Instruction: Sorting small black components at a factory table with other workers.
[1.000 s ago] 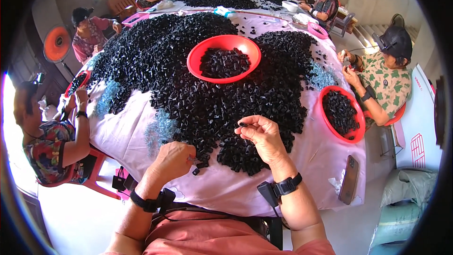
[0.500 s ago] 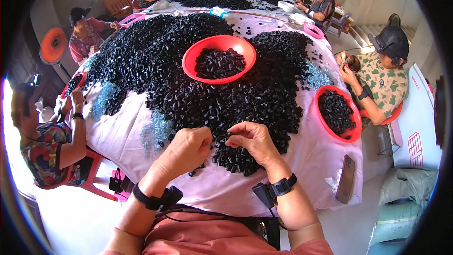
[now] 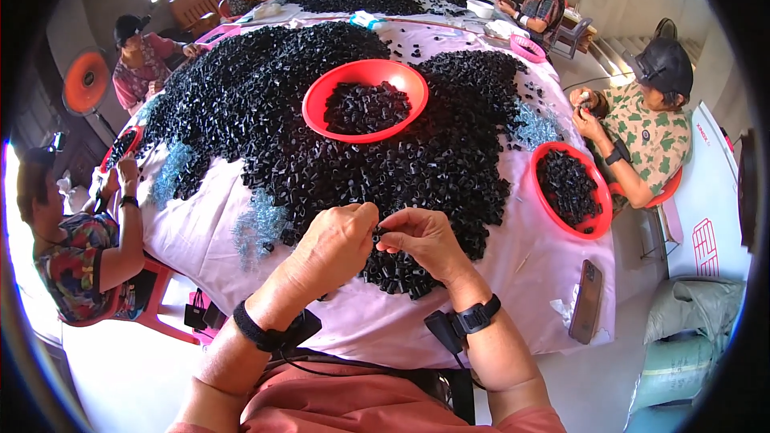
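My left hand [image 3: 337, 239] is closed in a fist over the near edge of a large heap of small black plastic pieces [image 3: 353, 176]. What its fingers hold, if anything, is hidden. Close beside it, my right hand [image 3: 427, 242] pinches a small black plastic piece [image 3: 378, 235] between thumb and fingertips, right by the left hand's knuckles. Beyond both hands, a red basin [image 3: 310, 104] holding more of these black pieces sits on the heap. Each of my wrists wears a black strap with a small box.
Tufts of clear bluish plastic scraps [image 3: 261, 228] lie at the heap's left. At right are another red basin [image 3: 607, 200] and a phone [image 3: 587, 301] on the pink tablecloth [image 3: 513, 305]. Co-workers sit around the table, one in a leaf-patterned shirt [image 3: 650, 136] at right. Sacks [image 3: 682, 353] stand on the floor.
My left hand has moved right and slightly up, toward my right hand. The gap between them has narrowed, and the pinched black piece now sits close to the left hand.
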Demonstrator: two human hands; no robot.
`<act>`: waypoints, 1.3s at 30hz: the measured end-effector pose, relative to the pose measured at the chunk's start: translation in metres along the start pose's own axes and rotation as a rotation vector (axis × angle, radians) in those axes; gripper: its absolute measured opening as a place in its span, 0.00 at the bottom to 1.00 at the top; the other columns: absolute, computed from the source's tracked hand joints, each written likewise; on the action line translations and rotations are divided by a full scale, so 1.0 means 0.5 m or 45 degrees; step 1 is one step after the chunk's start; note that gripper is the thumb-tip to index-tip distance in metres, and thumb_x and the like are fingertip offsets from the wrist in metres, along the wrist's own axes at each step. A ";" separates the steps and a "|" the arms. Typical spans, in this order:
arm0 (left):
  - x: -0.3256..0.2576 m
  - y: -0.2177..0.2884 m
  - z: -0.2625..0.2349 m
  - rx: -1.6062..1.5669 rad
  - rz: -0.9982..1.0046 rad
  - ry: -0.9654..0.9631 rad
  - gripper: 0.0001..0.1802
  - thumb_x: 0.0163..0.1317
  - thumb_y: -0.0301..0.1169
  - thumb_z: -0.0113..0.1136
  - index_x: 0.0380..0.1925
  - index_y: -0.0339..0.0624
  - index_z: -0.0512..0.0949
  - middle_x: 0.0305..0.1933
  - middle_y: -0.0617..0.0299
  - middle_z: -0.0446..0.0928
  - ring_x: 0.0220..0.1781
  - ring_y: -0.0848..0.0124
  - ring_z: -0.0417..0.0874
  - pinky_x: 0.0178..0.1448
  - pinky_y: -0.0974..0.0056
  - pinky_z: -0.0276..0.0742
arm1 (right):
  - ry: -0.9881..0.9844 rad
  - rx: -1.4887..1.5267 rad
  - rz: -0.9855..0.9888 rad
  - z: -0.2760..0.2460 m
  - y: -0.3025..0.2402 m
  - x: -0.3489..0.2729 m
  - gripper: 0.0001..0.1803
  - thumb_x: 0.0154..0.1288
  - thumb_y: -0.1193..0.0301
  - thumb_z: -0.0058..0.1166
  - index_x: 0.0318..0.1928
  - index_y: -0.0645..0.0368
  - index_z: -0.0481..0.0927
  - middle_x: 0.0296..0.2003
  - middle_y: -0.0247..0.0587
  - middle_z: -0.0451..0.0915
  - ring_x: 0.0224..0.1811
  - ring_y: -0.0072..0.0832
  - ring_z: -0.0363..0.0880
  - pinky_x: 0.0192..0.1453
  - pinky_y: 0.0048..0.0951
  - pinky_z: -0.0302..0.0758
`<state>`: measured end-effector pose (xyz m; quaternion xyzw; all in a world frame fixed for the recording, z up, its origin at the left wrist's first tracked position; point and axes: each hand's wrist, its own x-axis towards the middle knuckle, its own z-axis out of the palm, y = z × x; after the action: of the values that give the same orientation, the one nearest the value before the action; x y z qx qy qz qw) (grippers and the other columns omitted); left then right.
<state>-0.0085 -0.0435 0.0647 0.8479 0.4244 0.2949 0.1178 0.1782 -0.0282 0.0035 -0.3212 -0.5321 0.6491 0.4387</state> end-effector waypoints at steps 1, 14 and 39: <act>0.001 0.001 0.001 -0.001 0.000 -0.001 0.03 0.54 0.18 0.55 0.28 0.35 0.73 0.25 0.48 0.76 0.27 0.49 0.81 0.31 0.53 0.75 | -0.006 -0.014 -0.017 -0.001 0.001 0.000 0.08 0.64 0.77 0.62 0.42 0.65 0.82 0.33 0.38 0.85 0.35 0.21 0.85 0.41 0.20 0.81; 0.012 0.021 0.022 -0.211 0.009 0.169 0.07 0.58 0.18 0.57 0.36 0.32 0.81 0.34 0.49 0.81 0.36 0.54 0.85 0.40 0.59 0.82 | 0.142 0.153 -0.104 -0.008 0.007 0.005 0.07 0.66 0.76 0.61 0.43 0.64 0.81 0.35 0.40 0.85 0.36 0.23 0.85 0.41 0.22 0.83; 0.003 -0.065 0.107 0.160 0.019 -0.058 0.08 0.48 0.20 0.60 0.30 0.39 0.80 0.34 0.55 0.76 0.39 0.54 0.79 0.42 0.54 0.78 | 0.253 0.258 -0.103 -0.020 0.003 0.007 0.06 0.67 0.75 0.59 0.43 0.58 0.79 0.39 0.37 0.84 0.40 0.26 0.85 0.44 0.26 0.84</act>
<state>0.0032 -0.0195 0.0077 0.8632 0.4330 0.2494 0.0719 0.1853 -0.0210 -0.0002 -0.3161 -0.4304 0.6463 0.5451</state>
